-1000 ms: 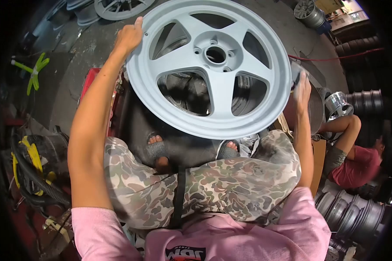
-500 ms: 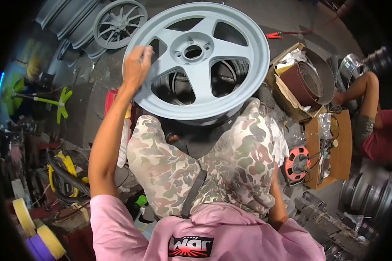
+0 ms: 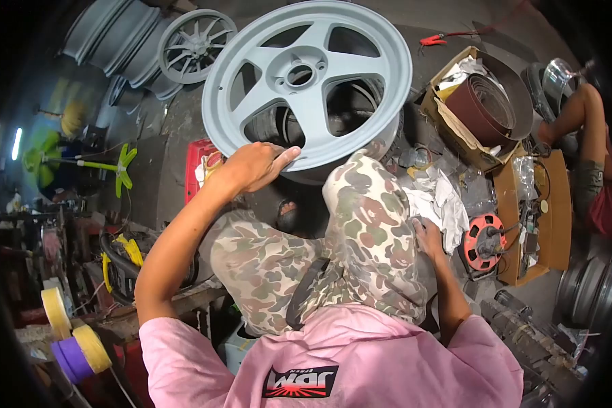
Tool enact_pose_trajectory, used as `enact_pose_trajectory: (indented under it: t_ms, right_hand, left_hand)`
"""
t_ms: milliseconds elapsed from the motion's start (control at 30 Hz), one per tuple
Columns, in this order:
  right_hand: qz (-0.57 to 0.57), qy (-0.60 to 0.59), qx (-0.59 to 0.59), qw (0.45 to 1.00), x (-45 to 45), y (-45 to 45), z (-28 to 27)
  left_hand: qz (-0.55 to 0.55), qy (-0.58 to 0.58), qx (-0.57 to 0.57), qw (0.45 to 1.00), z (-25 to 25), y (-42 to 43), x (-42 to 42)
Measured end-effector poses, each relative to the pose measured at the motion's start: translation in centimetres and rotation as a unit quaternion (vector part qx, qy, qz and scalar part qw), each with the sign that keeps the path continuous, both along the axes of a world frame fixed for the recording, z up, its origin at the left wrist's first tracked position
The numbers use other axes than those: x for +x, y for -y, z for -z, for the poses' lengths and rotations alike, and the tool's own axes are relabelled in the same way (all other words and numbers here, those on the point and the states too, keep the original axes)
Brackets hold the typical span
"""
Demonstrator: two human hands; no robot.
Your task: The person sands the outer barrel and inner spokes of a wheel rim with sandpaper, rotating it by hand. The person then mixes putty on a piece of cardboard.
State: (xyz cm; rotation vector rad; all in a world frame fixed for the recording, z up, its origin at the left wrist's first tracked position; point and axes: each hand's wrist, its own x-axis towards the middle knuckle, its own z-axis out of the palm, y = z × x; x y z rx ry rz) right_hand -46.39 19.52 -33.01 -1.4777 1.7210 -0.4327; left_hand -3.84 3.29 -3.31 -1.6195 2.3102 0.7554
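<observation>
A pale grey five-spoke wheel (image 3: 313,112) lies face up in front of my knees, resting on something dark that it largely hides. My left hand (image 3: 258,166) grips its near left edge, with the thumb stretched along the rim. Down beside my right thigh is my right hand (image 3: 428,238), next to a crumpled white cloth (image 3: 445,204). Its fingers point away from me and are partly hidden, so whether they hold anything is unclear.
On the right are a box with a brown abrasive roll (image 3: 479,109), a red cable reel (image 3: 484,241), a cardboard box (image 3: 557,217) and another person's bent leg (image 3: 591,129). More wheels (image 3: 196,44) lie at the upper left, tape rolls (image 3: 81,353) at the lower left.
Both hands held the wheel at its sides one second ago. My right hand has since dropped beside my thigh, and my left hand has moved to the near edge. The wheel is less tilted.
</observation>
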Motion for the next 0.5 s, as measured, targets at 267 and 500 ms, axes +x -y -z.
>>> enact_pose_trajectory:
  t_ms: [267, 500]
  right_hand:
    - [-0.005, -0.059, -0.003, 0.998, 0.8, -4.1, 4.5]
    - [0.158, -0.023, -0.002, 0.987, 0.2, -3.0, 3.4]
  left_hand:
    - [0.021, -0.058, 0.011, 0.998, -1.6, -0.7, -3.5]
    - [-0.017, 0.084, -0.066, 0.994, -3.8, -6.4, -4.9]
